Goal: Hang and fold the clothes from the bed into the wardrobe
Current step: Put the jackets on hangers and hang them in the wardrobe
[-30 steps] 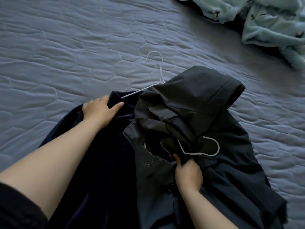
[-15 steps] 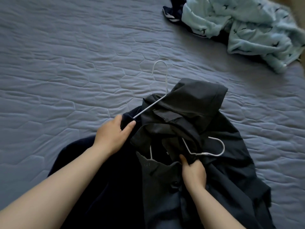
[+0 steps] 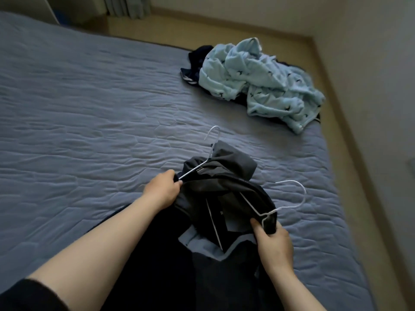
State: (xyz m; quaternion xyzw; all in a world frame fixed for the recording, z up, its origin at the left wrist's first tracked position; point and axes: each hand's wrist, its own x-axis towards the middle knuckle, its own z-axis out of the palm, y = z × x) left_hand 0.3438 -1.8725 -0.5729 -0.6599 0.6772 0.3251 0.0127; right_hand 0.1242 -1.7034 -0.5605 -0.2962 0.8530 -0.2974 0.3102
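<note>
The head camera showed two thin white wire hangers. The left hand (image 3: 162, 191) pinched the arm of the first hanger (image 3: 193, 169) together with a fold of cloth. The right hand (image 3: 272, 241) clutched dark cloth at the neck of the second hanger (image 3: 304, 195). Both hangers were partly buried in one smooth dark jacket (image 3: 224, 189), bunched on the quilted blue-grey bed (image 3: 89, 108), its lower part cut off. Well apart lay one crumpled pale-blue fleece (image 3: 258, 81) over a mostly hidden dark garment (image 3: 197, 61).

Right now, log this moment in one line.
left hand: grips far hanger and jacket | right hand: grips jacket at near hanger | blue pile: on bed
</note>
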